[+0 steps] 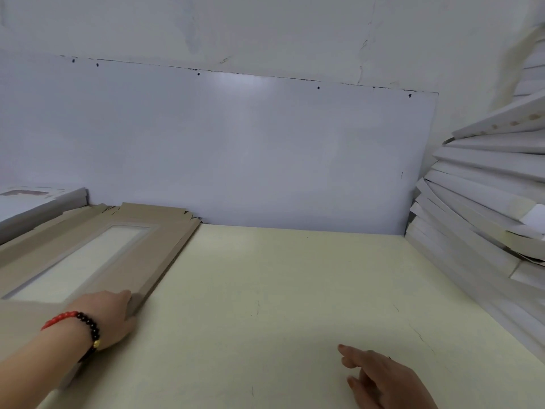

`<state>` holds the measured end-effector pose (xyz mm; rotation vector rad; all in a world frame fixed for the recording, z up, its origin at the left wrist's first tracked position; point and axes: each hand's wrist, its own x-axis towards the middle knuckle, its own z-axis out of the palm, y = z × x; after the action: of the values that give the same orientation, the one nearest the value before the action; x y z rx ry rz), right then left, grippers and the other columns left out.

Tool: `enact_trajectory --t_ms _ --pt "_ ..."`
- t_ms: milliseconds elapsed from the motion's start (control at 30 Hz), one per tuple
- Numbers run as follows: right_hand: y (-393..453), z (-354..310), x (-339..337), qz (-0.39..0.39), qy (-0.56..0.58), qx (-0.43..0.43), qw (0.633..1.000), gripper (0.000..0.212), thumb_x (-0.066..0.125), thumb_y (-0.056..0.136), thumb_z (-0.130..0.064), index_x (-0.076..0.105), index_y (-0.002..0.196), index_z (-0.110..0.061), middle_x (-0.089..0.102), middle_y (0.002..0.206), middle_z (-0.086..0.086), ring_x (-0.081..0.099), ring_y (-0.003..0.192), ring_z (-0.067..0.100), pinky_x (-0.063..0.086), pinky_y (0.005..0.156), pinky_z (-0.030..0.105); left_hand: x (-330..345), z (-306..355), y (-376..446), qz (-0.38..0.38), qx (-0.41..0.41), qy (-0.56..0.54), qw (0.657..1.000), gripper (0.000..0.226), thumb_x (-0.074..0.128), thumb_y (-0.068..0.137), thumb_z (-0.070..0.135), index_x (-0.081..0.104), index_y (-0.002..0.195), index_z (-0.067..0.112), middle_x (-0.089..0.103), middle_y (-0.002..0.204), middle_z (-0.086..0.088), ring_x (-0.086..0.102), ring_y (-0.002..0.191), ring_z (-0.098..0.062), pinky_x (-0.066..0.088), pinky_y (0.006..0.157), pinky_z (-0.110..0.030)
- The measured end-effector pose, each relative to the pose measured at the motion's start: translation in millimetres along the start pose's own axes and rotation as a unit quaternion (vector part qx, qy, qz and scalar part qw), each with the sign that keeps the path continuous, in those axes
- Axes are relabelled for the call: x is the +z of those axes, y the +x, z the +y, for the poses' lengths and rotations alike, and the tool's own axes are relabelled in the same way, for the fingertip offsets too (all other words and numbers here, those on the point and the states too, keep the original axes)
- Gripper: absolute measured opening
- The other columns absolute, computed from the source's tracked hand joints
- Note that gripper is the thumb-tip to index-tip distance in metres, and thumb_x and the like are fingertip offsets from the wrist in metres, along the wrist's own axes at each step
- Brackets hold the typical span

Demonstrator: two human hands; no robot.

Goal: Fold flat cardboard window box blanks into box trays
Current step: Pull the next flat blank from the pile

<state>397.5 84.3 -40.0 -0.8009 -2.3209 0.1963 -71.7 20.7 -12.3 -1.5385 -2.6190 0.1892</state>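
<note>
My left grip holds the near corner of the window box blank stack. Right grip hovers open, fingers relaxed, over the counter.

Cream table (white wall behind)

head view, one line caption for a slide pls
Left hand grips the near corner of the flat window box blanks; right hand hovers open.

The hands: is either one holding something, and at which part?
The left hand grips the near right corner of the stack of flat blanks. The right hand holds nothing.
</note>
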Motion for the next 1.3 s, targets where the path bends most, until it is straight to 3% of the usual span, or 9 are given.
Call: enact_trajectory --t_ms 100,267,500,667,833,933,1067,1200,1300 --pt "0 0 0 -0.003 0.000 0.000 1.000 0.084 0.091 0.045 0.002 0.057 0.110 -0.038 0.064 0.085 -0.027 0.050 0.050 -0.007 0.047 0.052 0.006 2 7 0 -0.004 -0.002 -0.006 1.000 0.049 0.041 0.092 0.047 0.032 0.138 0.030 0.059 0.112 0.007 0.053 0.085 -0.010 0.040 0.066 -0.020" --pt "0 1 0 -0.003 0.002 0.001 1.000 0.081 0.090 0.048 0.001 0.058 0.112 -0.038 0.065 0.086 -0.027 0.050 0.050 -0.007 0.048 0.052 0.008 1 7 3 0.011 -0.009 -0.009 1.000 0.035 0.040 0.093 0.040 0.042 0.125 0.027 0.053 0.096 0.009 0.051 0.080 -0.009 0.039 0.060 -0.020" --pt "-1 3 1 0.001 0.003 0.000 1.000 0.080 0.088 0.050 0.002 0.059 0.112 -0.038 0.064 0.087 -0.027 0.050 0.051 -0.007 0.048 0.053 0.008 -6 -3 8 -0.010 -0.029 -0.025 0.999 0.024 0.030 0.100 0.040 0.049 0.106 0.027 0.054 0.093 0.009 0.054 0.083 -0.008 0.040 0.067 -0.023" --pt "-2 4 2 -0.001 0.003 0.001 1.000 0.079 0.089 0.051 0.001 0.059 0.113 -0.039 0.065 0.088 -0.028 0.050 0.051 -0.007 0.048 0.053 0.007 -8 -4 9 -0.014 -0.057 -0.022 0.998 0.031 0.026 0.101 0.033 0.054 0.111 0.025 0.056 0.101 0.009 0.053 0.089 -0.009 0.040 0.072 -0.021" --pt "-2 5 2 -0.002 0.003 0.004 1.000 0.079 0.088 0.052 0.000 0.059 0.114 -0.040 0.065 0.088 -0.028 0.050 0.052 -0.008 0.047 0.054 0.006 -8 -9 16 0.002 -0.096 -0.057 0.994 0.040 0.022 0.104 0.035 0.059 0.111 0.021 0.061 0.114 0.003 0.059 0.103 -0.015 0.044 0.087 -0.024" --pt "-2 6 3 0.003 0.003 -0.002 1.000 0.081 0.088 0.052 0.002 0.058 0.115 -0.039 0.065 0.088 -0.026 0.049 0.053 -0.007 0.049 0.054 0.008 -1 -23 28 0.011 -0.141 -0.072 0.987 0.033 0.031 0.103 0.033 0.060 0.106 0.017 0.061 0.105 0.001 0.058 0.093 -0.016 0.046 0.083 -0.025" --pt "-2 6 3 -0.001 -0.001 -0.005 1.000 0.081 0.088 0.051 0.001 0.058 0.115 -0.038 0.065 0.087 -0.026 0.050 0.053 -0.007 0.048 0.054 0.006 4 -37 40 0.008 -0.178 -0.091 0.980 0.024 0.048 0.096 0.030 0.060 0.083 0.014 0.059 0.084 0.001 0.057 0.077 -0.014 0.045 0.067 -0.023" --pt "-1 5 3 0.003 -0.006 -0.006 1.000 0.081 0.088 0.050 0.001 0.058 0.115 -0.038 0.065 0.086 -0.026 0.049 0.052 -0.007 0.048 0.054 0.007 -4 -31 41 -0.006 -0.175 -0.070 0.982 0.012 0.052 0.090 0.028 0.060 0.090 0.018 0.057 0.087 0.004 0.056 0.079 -0.012 0.041 0.061 -0.020" --pt "-1 4 2 0.004 -0.009 -0.006 1.000 0.081 0.089 0.050 0.000 0.058 0.115 -0.038 0.065 0.086 -0.025 0.049 0.052 -0.006 0.049 0.053 0.009 -7 -14 45 -0.026 -0.158 -0.038 0.986 0.019 0.048 0.091 0.016 0.059 0.107 0.013 0.059 0.097 -0.001 0.057 0.085 -0.016 0.047 0.072 -0.023"
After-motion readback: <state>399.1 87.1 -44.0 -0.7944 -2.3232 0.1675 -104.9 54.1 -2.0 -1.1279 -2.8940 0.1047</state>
